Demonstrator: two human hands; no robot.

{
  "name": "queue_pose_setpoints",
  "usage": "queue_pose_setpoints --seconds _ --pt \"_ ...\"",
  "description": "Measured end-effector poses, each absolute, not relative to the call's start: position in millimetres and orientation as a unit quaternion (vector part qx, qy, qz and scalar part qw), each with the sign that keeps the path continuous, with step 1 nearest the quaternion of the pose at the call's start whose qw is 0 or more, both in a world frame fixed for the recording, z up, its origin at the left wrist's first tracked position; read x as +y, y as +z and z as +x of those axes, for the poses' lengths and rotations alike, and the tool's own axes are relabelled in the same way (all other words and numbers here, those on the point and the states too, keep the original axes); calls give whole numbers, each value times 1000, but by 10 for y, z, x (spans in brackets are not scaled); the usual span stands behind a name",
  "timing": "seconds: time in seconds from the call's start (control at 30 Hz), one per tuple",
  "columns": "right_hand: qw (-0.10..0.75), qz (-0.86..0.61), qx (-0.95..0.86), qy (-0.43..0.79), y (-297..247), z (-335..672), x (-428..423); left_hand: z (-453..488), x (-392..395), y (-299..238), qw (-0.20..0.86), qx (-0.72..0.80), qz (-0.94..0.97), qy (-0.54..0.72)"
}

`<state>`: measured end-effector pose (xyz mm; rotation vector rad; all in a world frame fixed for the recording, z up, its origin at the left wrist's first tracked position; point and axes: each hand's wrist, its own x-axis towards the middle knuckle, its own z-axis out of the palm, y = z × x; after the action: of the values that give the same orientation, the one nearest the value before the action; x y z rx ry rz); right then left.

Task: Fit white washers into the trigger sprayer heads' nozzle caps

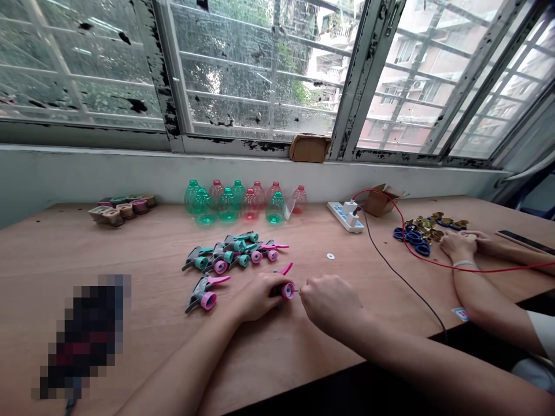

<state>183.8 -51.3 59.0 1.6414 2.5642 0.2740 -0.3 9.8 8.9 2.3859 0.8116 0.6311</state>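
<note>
My left hand (255, 296) grips a plastic trigger sprayer head (282, 290) with a pink cap, whose pink trigger points up and away from me. My right hand (329, 304) sits just right of the cap, its fingertips pinched close to it. Anything between those fingertips is too small to make out. Several more teal-and-pink sprayer heads (234, 251) lie in a heap on the wooden table (143, 260) beyond my hands. Another sprayer head (204, 293) lies apart, nearer my left hand. A small white washer (330, 256) rests right of the heap.
Several green and pink plastic bottles (234, 202) stand along the wall, with small-parts trays (121, 211) to their left. A power strip (346, 216) trails red and black cables. A co-worker's hands (462, 244) work beside blue and gold parts (420, 234). A pixelated dark object (82, 338) lies left.
</note>
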Motion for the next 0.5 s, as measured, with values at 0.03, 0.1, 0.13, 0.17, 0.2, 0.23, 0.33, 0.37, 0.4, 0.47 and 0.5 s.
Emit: queue_pose_setpoints --seconds 0.03,0.1,0.13,0.17,0.2,0.23,0.33,0.37,0.4,0.47,0.5 --pt "37 528 845 82 587 1874 -474 -11 97 97 270 300 884 234" --pt "17 507 859 65 559 1970 -385 -29 97 106 275 298 883 234" --pt "3 498 865 57 534 2022 -345 -36 97 106 278 296 884 234" --pt "-13 491 870 49 500 2070 -311 -42 98 105 281 292 883 235" --pt "-30 485 873 41 460 2111 -286 -46 99 102 284 289 883 237" --pt "-47 480 876 34 415 2142 -270 -48 101 98 286 286 883 239" --pt "-100 469 878 11 267 2180 -266 -46 107 86 289 289 879 247" --pt "-119 469 875 4 218 2180 -273 -44 109 84 290 294 876 249" --pt "-139 470 871 -2 172 2177 -283 -42 110 83 290 300 873 252" --pt "-176 475 862 -11 86 2168 -305 -38 111 85 291 309 869 256" --pt "-192 478 857 -13 48 2164 -317 -36 110 87 292 311 868 255"
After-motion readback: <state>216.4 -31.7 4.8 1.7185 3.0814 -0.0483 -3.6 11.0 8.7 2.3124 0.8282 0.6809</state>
